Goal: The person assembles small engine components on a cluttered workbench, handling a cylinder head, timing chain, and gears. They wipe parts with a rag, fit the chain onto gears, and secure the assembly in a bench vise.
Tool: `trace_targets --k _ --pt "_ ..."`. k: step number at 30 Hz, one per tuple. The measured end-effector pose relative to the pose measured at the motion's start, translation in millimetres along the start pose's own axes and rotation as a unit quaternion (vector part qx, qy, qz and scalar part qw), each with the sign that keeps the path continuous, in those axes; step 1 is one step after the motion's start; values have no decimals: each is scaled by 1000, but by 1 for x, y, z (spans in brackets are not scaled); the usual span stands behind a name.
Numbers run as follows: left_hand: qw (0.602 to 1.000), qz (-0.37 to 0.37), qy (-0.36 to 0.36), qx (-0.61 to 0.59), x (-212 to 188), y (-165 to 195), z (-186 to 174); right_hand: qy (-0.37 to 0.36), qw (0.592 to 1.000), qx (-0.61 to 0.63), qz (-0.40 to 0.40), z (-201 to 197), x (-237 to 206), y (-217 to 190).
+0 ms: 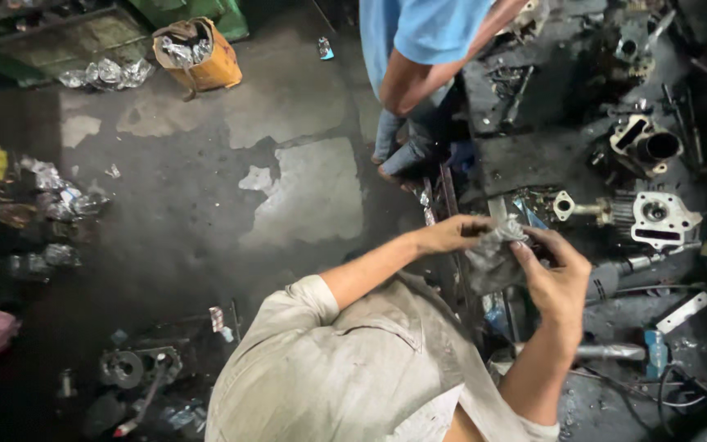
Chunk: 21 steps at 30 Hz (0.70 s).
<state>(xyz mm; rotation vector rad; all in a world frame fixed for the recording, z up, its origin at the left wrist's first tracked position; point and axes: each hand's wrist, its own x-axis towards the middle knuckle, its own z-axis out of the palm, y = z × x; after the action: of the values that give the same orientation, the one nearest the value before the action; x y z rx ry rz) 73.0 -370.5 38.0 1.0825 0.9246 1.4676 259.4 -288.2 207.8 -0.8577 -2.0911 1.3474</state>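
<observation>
Both hands at frame ctr-right: left hand (452, 236) & right hand (556, 282) fingers clamped on grey rag (493, 254) between them, over cluttered bench (533, 160).

Left hand (450, 236): fingers closed on the upper left edge of a crumpled grey rag (494, 255).
Right hand (556, 277): thumb and fingers pinching the right side of the rag, palm turned inward.
Rag: bunched between both hands, above the edge of the workbench (533, 160).
Workbench: dark and greasy, strewn with metal parts.
Cylinder head (663, 218): pale metal, just right of the hands.
Second person (423, 49): blue shirt, standing at the bench beyond.
Floor (288, 188): stained concrete; yellow bag (206, 61) of scrap far left.
</observation>
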Motion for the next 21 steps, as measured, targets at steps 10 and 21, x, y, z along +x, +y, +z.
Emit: trace_targets --k 10,21 --pt "986 60 139 -76 -244 19 -22 35 999 30 18 189 -123 -48" --pt "774 51 374 -508 -522 92 -47 -75 981 -34 -178 409 -258 -147"
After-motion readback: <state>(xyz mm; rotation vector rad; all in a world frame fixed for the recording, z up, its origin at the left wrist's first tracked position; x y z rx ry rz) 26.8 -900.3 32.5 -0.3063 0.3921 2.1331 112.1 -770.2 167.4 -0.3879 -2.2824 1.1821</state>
